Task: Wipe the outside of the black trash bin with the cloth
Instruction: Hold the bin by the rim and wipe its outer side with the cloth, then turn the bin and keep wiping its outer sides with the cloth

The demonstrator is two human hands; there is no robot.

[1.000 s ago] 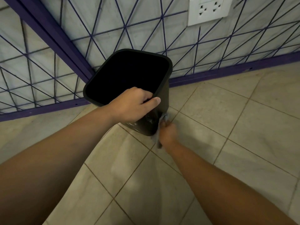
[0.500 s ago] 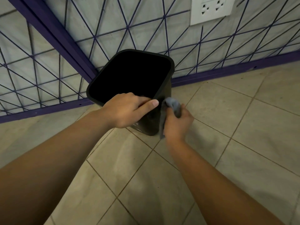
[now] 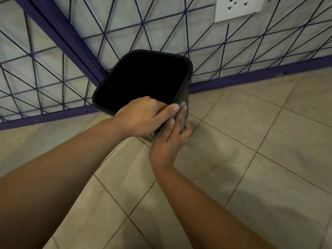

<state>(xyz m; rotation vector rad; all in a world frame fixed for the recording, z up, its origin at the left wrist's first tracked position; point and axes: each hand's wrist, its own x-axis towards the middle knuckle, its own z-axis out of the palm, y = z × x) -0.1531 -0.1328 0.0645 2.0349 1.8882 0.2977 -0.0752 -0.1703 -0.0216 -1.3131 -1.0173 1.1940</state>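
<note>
The black trash bin (image 3: 186,69) stands on the tiled floor in the corner, its square mouth open and dark inside. My left hand (image 3: 142,115) grips the near rim, fingers over the edge. My right hand (image 3: 172,139) holds a grey cloth (image 3: 182,115) and presses it flat against the bin's near right corner, just under the rim, right beside my left fingertips. Most of the near wall is hidden by both hands.
Two walls with purple line patterns and purple skirting (image 3: 251,79) meet right behind the bin. A white wall socket (image 3: 237,8) sits high at the right. Beige floor tiles (image 3: 251,141) stretch to the right and toward me.
My right hand with the cloth has climbed from the bin's base up the near right corner to just under the rim. My left hand has kept its grip on the rim.
</note>
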